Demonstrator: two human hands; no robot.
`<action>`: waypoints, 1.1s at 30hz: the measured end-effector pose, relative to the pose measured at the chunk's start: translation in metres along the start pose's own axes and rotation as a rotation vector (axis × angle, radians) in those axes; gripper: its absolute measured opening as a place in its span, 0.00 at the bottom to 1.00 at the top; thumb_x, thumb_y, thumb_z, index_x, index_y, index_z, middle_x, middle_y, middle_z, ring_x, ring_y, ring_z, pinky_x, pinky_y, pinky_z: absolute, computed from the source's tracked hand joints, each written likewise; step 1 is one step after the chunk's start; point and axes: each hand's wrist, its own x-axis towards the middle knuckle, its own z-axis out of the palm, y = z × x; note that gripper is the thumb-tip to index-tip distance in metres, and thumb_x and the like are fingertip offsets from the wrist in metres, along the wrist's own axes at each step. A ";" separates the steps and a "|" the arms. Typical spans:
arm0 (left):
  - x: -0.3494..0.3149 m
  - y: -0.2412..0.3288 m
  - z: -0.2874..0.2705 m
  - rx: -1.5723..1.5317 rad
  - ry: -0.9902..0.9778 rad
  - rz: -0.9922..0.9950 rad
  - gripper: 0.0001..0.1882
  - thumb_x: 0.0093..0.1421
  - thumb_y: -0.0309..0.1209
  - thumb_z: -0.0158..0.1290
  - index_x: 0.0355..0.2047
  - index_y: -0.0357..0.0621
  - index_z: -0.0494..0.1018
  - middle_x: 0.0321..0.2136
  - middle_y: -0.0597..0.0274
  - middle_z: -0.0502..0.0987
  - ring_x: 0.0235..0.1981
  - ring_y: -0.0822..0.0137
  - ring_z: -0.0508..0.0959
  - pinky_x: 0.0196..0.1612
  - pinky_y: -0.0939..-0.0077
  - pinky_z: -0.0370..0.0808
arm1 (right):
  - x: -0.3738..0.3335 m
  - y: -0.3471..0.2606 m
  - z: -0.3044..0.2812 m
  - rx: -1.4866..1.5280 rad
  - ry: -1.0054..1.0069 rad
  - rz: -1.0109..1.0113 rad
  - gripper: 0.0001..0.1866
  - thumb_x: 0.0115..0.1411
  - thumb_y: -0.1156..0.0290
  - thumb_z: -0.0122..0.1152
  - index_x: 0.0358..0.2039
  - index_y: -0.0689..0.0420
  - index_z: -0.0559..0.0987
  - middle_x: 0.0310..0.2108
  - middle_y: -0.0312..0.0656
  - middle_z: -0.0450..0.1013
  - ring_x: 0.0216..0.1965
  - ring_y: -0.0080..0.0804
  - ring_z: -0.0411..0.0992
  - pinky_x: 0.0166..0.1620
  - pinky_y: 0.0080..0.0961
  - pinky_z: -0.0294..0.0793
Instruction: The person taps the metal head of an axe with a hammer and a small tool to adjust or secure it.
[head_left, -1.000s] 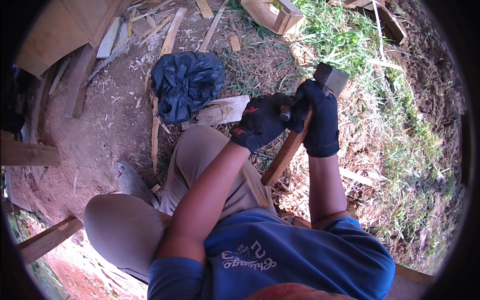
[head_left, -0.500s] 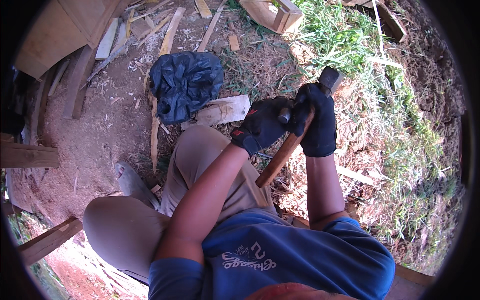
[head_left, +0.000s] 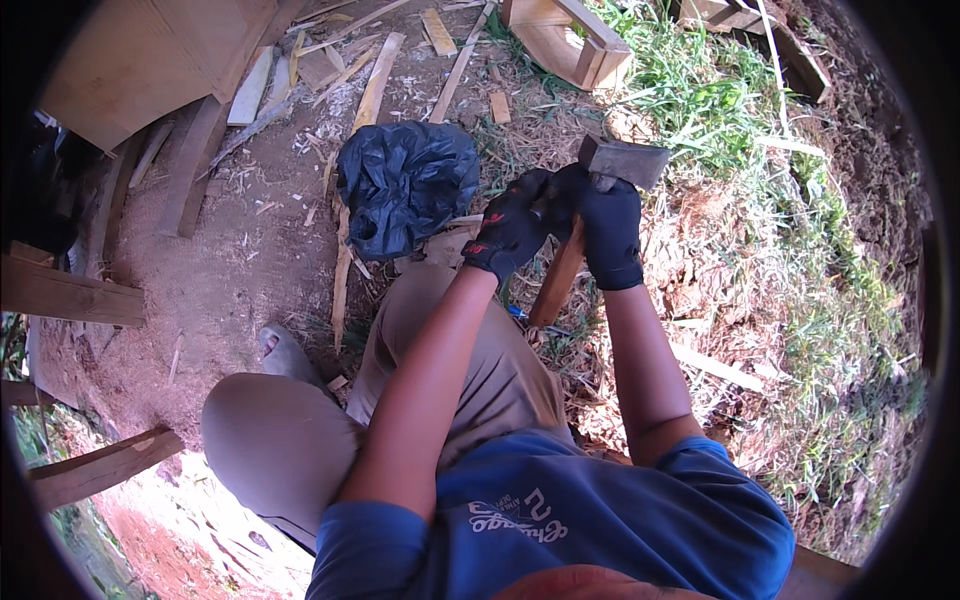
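My right hand (head_left: pixel 608 225), in a black glove, is closed round the upper handle of a hatchet. The hatchet's dark metal head (head_left: pixel 628 163) sticks out above the fingers, its flared side to the right. Its wooden handle (head_left: pixel 558 272) slants down and left toward my knee. My left hand (head_left: pixel 515 218), in a black glove with red marks, is closed right beside the right one, left of the handle. A small dark end shows at its fingers, but I cannot make out what it holds.
A crumpled black plastic bag (head_left: pixel 408 190) lies on the ground ahead of my knee. Loose wood strips (head_left: pixel 378 85) are scattered beyond it. A wooden box-like piece (head_left: pixel 590 55) stands on the grass. Timber beams (head_left: pixel 75 290) jut in from the left.
The hatchet has turned in my right hand, so its head now lies sideways. A round metal end that showed by my left hand is now mostly hidden. The view has shifted slightly.
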 end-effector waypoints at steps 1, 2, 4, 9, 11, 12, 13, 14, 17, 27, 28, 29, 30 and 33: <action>-0.003 -0.002 -0.002 -0.016 -0.010 0.008 0.22 0.64 0.37 0.61 0.57 0.46 0.74 0.49 0.51 0.83 0.51 0.50 0.84 0.52 0.59 0.80 | 0.002 0.007 0.004 -0.094 0.035 -0.055 0.11 0.64 0.67 0.67 0.37 0.63 0.86 0.26 0.41 0.82 0.26 0.25 0.79 0.32 0.24 0.76; -0.008 -0.003 -0.002 -0.033 -0.020 0.017 0.25 0.63 0.37 0.62 0.60 0.46 0.73 0.50 0.52 0.83 0.53 0.52 0.83 0.53 0.60 0.80 | 0.005 0.013 0.005 -0.187 0.072 -0.110 0.12 0.63 0.67 0.67 0.39 0.63 0.88 0.29 0.41 0.84 0.30 0.24 0.81 0.36 0.24 0.79; -0.014 -0.016 -0.007 0.001 0.009 0.093 0.29 0.62 0.35 0.65 0.62 0.46 0.72 0.51 0.53 0.83 0.54 0.55 0.84 0.54 0.62 0.81 | 0.001 -0.006 0.017 -0.203 0.040 -0.035 0.13 0.63 0.66 0.67 0.41 0.62 0.88 0.31 0.42 0.85 0.31 0.26 0.82 0.37 0.25 0.80; -0.007 0.021 -0.034 0.017 -0.053 0.188 0.30 0.59 0.32 0.65 0.63 0.47 0.73 0.48 0.55 0.84 0.46 0.55 0.85 0.48 0.60 0.81 | -0.003 -0.018 0.013 -0.232 -0.035 -0.048 0.14 0.64 0.65 0.67 0.41 0.63 0.87 0.33 0.42 0.85 0.32 0.27 0.82 0.37 0.28 0.80; -0.003 0.021 -0.037 0.144 -0.103 0.192 0.29 0.60 0.33 0.63 0.62 0.47 0.72 0.45 0.51 0.83 0.44 0.50 0.85 0.46 0.57 0.81 | 0.001 -0.015 0.011 -0.177 -0.092 -0.017 0.15 0.66 0.64 0.67 0.42 0.64 0.86 0.32 0.43 0.84 0.33 0.28 0.81 0.38 0.29 0.79; 0.000 0.013 -0.041 0.253 -0.125 0.205 0.28 0.61 0.34 0.61 0.62 0.46 0.72 0.43 0.48 0.83 0.43 0.47 0.84 0.45 0.55 0.81 | 0.003 -0.013 0.012 -0.145 -0.131 -0.004 0.15 0.66 0.64 0.66 0.43 0.65 0.86 0.31 0.43 0.83 0.33 0.29 0.81 0.39 0.29 0.78; 0.004 0.012 -0.041 0.352 -0.152 0.226 0.27 0.61 0.35 0.60 0.61 0.46 0.71 0.42 0.46 0.83 0.43 0.43 0.83 0.45 0.52 0.81 | 0.008 -0.005 0.005 -0.147 -0.149 -0.030 0.16 0.69 0.63 0.65 0.44 0.64 0.85 0.30 0.41 0.82 0.30 0.27 0.79 0.35 0.28 0.77; 0.005 0.012 -0.039 0.361 -0.120 0.222 0.26 0.63 0.35 0.59 0.61 0.47 0.72 0.42 0.45 0.83 0.43 0.42 0.83 0.44 0.51 0.81 | 0.014 0.007 -0.005 -0.150 -0.166 -0.056 0.16 0.71 0.62 0.63 0.46 0.64 0.84 0.29 0.38 0.80 0.27 0.26 0.77 0.32 0.26 0.75; 0.004 0.019 -0.033 0.363 -0.014 0.214 0.24 0.66 0.35 0.55 0.62 0.49 0.72 0.42 0.45 0.83 0.41 0.41 0.83 0.43 0.47 0.80 | 0.016 -0.018 -0.021 -0.158 -0.246 -0.003 0.17 0.76 0.60 0.59 0.51 0.61 0.81 0.28 0.35 0.76 0.22 0.23 0.73 0.27 0.24 0.73; -0.007 0.015 -0.007 0.380 0.185 0.251 0.17 0.72 0.35 0.53 0.59 0.52 0.74 0.41 0.45 0.84 0.39 0.42 0.85 0.40 0.47 0.80 | 0.039 -0.164 -0.035 -0.905 -0.708 -0.108 0.14 0.69 0.67 0.61 0.52 0.53 0.86 0.30 0.42 0.80 0.26 0.28 0.78 0.29 0.28 0.76; -0.005 0.020 -0.006 0.397 0.167 0.229 0.17 0.72 0.36 0.53 0.59 0.53 0.74 0.41 0.45 0.84 0.39 0.42 0.85 0.40 0.47 0.80 | 0.047 -0.155 -0.042 -0.970 -0.758 -0.491 0.13 0.70 0.66 0.61 0.50 0.54 0.86 0.26 0.40 0.78 0.23 0.26 0.76 0.27 0.28 0.73; -0.004 0.021 -0.003 0.381 0.167 0.240 0.16 0.72 0.36 0.53 0.59 0.53 0.74 0.42 0.45 0.84 0.39 0.42 0.85 0.40 0.46 0.80 | 0.057 -0.135 -0.049 -1.014 -0.796 -0.879 0.13 0.71 0.65 0.61 0.49 0.55 0.86 0.23 0.37 0.77 0.21 0.25 0.73 0.25 0.28 0.71; -0.004 0.019 -0.004 0.378 0.178 0.239 0.16 0.72 0.36 0.52 0.59 0.53 0.74 0.42 0.45 0.84 0.40 0.42 0.85 0.41 0.46 0.80 | 0.061 -0.134 -0.045 -1.019 -0.816 -0.925 0.13 0.72 0.65 0.60 0.49 0.56 0.86 0.22 0.37 0.76 0.20 0.24 0.73 0.25 0.28 0.71; -0.005 0.008 -0.006 0.361 0.240 0.270 0.16 0.73 0.35 0.52 0.59 0.53 0.74 0.42 0.45 0.84 0.40 0.41 0.84 0.41 0.46 0.80 | 0.063 -0.148 -0.032 -0.994 -0.828 -0.789 0.13 0.73 0.66 0.58 0.49 0.57 0.85 0.21 0.36 0.76 0.19 0.24 0.72 0.24 0.29 0.71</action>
